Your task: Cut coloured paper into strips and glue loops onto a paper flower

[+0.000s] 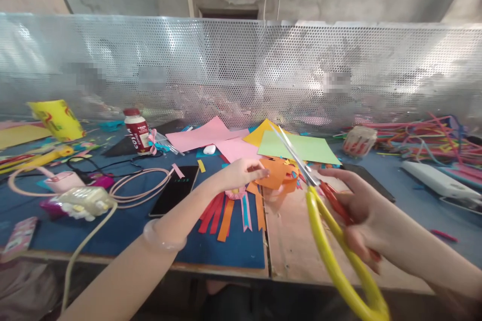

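Note:
My left hand (241, 173) reaches out over the table and pinches a piece of orange paper (278, 173) held above the surface. My right hand (361, 215) is closed round the yellow and red handles of a pair of scissors (320, 210). The metal blades (293, 153) point away from me and upward, just right of the orange paper and close to its edge. Under my left hand lies a pink rosette with red, orange, blue and pink paper strips (229, 210) fanned out on the blue mat (113, 230).
Pink (199, 135), yellow and green (301, 148) paper sheets lie farther back. A black phone (175, 188), a small bottle (136, 130), pink cable loops (143, 188) and a yellow bag (56, 118) sit to the left. Coloured straws (425, 135) pile up at right. A perforated metal screen (241, 65) closes the back.

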### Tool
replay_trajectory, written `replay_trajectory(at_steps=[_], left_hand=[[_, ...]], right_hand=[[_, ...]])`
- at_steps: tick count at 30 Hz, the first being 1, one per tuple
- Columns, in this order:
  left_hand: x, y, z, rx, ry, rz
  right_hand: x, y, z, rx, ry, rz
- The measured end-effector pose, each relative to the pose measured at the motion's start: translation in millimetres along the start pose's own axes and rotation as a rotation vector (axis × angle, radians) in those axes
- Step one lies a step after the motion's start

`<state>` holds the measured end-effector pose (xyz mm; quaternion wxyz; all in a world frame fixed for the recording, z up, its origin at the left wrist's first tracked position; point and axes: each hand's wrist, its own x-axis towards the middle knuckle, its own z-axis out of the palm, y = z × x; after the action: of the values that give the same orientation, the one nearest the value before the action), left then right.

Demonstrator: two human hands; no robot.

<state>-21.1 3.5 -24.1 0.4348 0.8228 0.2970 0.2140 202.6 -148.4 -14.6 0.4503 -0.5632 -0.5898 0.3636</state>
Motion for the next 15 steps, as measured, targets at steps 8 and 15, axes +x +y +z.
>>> replay_trajectory(at_steps=[8,15], left_hand=[[-10,12,6,-0.267,-0.136,0.071],[4,9,13,-0.188,0.320,0.035]], right_hand=[[66,-4,43,-0.191,0.212,-0.258],[101,-17,36,-0.576,0.279,-0.446]])
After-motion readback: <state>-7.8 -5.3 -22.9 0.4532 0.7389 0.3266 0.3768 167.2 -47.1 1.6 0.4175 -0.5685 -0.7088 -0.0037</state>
